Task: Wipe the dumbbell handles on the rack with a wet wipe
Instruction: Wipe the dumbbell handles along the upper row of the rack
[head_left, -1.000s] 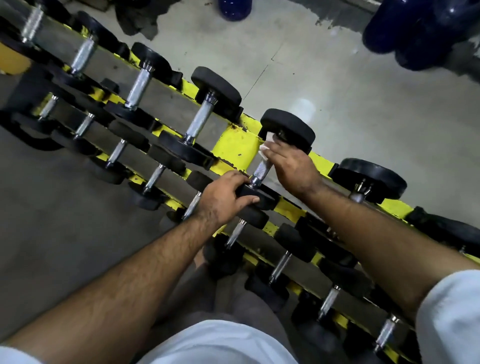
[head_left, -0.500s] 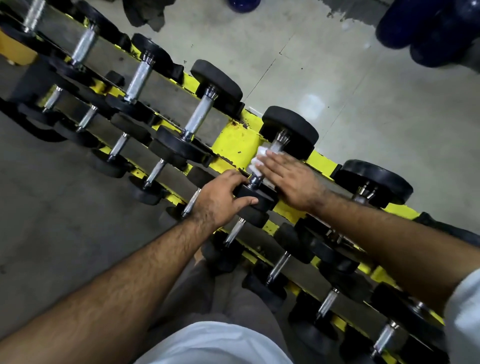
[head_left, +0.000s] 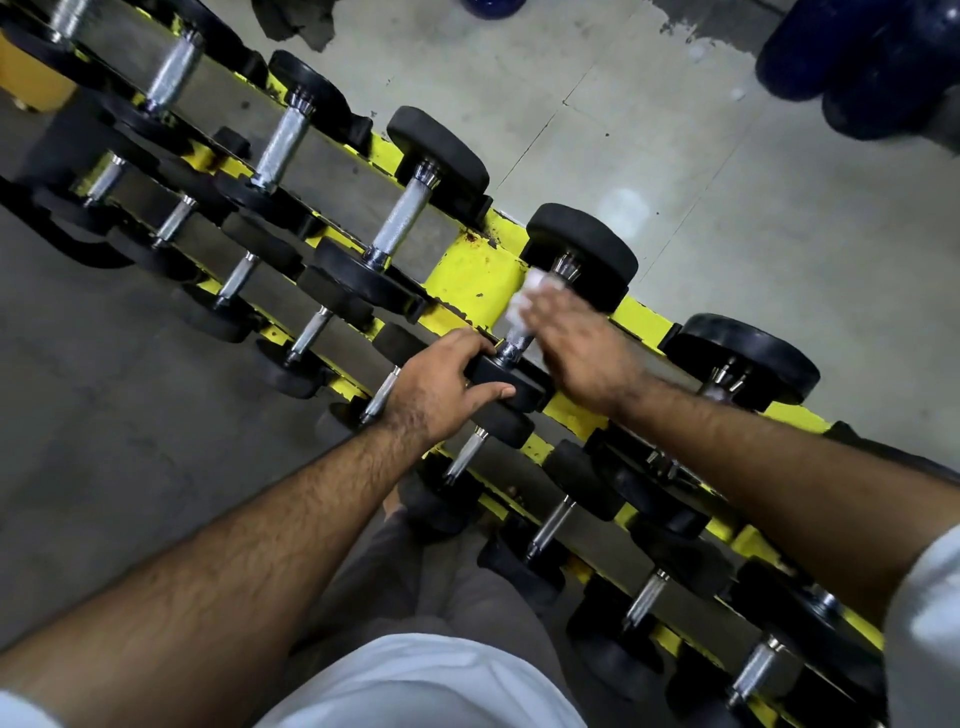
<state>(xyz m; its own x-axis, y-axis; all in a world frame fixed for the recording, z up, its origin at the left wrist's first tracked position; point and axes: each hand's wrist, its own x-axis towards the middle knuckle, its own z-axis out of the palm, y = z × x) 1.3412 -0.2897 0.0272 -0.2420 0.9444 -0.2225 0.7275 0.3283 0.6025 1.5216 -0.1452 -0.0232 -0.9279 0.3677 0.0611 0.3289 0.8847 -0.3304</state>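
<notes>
Two bare hands are working over a yellow rack (head_left: 475, 283) that is running diagonally across the view, with three tiers of dumbbells lying on it; on the top tier, six dumbbells are showing at least in part, and the lower tiers are partly hidden by the arms, so their count is not clear. The dumbbell (head_left: 550, 306) being wiped is sitting on the top tier just right of the rack's wide yellow plate, with black round heads and a bright knurled metal handle (head_left: 519, 340). The left hand (head_left: 436, 387) is gripping its near black head, fingers curled over the top edge and thumb stretched along the front. The right hand (head_left: 584, 348) is lying across the handle with its fingers fairly straight and blurred, pressing a crumpled white wet wipe (head_left: 527, 293) against the upper part of the handle, just below the far head. Compared with half a second ago, the wipe and the right fingers are sitting higher on the handle, closer to the far head, so more bare metal is showing near the left hand, which is keeping the same grip. Beyond the rack, pale floor (head_left: 727, 218) is showing, with dark blue round objects (head_left: 857, 62) standing at its far right corner.
</notes>
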